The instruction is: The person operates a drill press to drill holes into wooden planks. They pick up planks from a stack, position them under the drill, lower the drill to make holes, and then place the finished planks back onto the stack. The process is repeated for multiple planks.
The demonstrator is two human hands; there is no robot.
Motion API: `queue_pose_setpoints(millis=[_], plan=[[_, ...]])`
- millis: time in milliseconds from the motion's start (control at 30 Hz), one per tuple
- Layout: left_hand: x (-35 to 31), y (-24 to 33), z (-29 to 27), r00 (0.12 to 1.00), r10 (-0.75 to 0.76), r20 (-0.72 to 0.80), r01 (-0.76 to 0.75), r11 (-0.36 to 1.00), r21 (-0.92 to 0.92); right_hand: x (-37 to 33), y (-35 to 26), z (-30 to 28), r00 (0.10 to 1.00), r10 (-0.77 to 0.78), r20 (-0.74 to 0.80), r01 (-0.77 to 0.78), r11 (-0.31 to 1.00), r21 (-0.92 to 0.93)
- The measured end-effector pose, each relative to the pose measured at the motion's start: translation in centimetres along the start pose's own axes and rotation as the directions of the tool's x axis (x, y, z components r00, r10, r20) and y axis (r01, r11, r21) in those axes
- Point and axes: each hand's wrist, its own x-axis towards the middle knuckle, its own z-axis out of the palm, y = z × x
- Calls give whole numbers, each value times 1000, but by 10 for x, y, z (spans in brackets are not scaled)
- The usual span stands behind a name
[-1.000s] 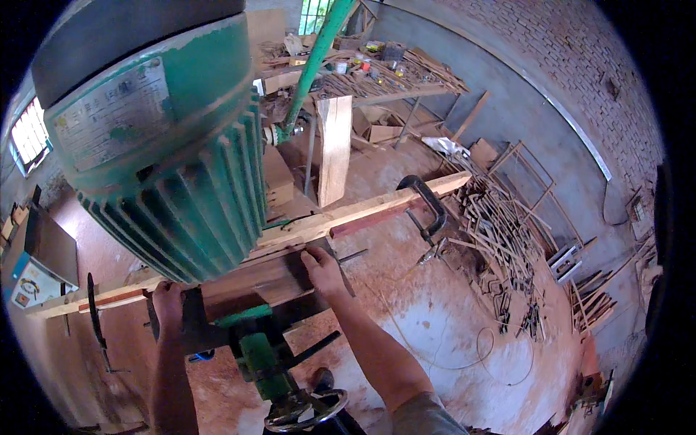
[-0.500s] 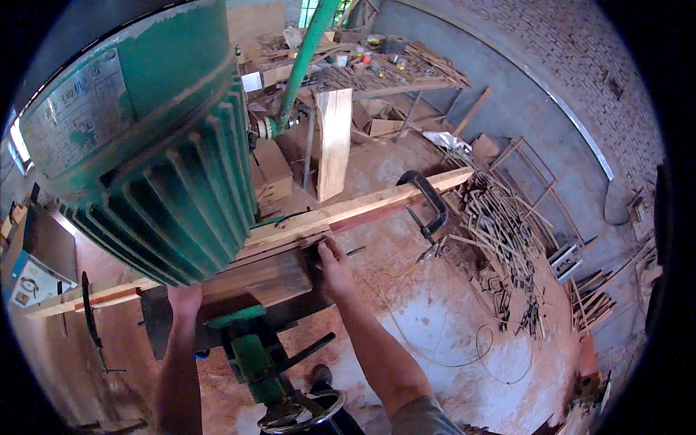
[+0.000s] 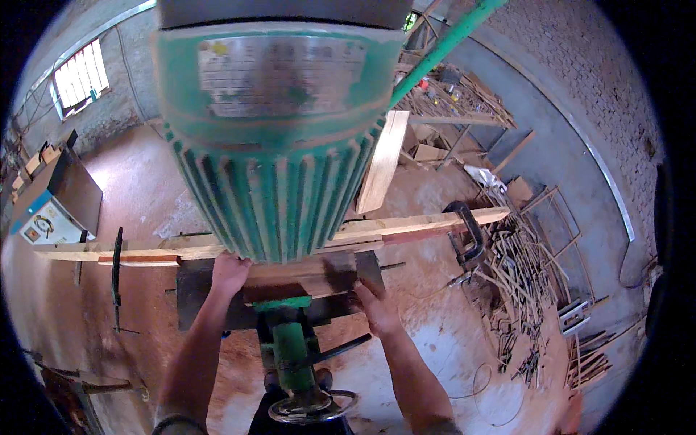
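A brown wooden board point(image 3: 304, 280) lies flat on a dark machine table point(image 3: 199, 301), beneath a large green ribbed motor point(image 3: 275, 188). My left hand point(image 3: 230, 274) is at the board's left end with fingers bent in; the motor's lower rim hides part of them. At the right end, my right hand point(image 3: 374, 306) has its thumb and fingers closed on the near corner. Just in front of the board stands a green clamp point(image 3: 290, 348) with a dark lever and a round metal handwheel point(image 3: 313, 407) below.
A long pale timber point(image 3: 428, 223) runs crosswise behind the board, with a black C-clamp point(image 3: 467, 235) at its right and a dark clamp point(image 3: 116, 272) at its left. Right lies a heap of thin sticks point(image 3: 518, 290). A grey cabinet point(image 3: 61, 199) stands far left.
The view has swung left, so the motor now sits nearer the middle. My right hand has shifted toward me along the board's right end. My left hand stays at the left end.
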Motion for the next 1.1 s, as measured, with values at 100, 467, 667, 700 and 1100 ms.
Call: queue_pose_setpoints(millis=[100, 467, 667, 700, 1100], plan=[[2, 27, -5, 998, 23, 57, -30, 992, 125, 7, 20, -11, 997, -14, -71, 8, 996, -92], [7, 48, -26, 987, -94, 127, 77, 988, 137, -12, 15, -2, 998, -63, -6, 60, 974, -219], [9, 42, -29, 977, -95, 188, 69, 988, 141, -30, -11, 14, 993, -77, 85, 107, 888, -447], [9, 48, -32, 964, -168, 205, 147, 982, 116, -34, -18, 19, 991, -76, 109, 117, 889, -444], [6, 52, -32, 954, -210, 212, 181, 972, 149, -64, 98, -54, 994, 109, -18, -67, 722, 688]])
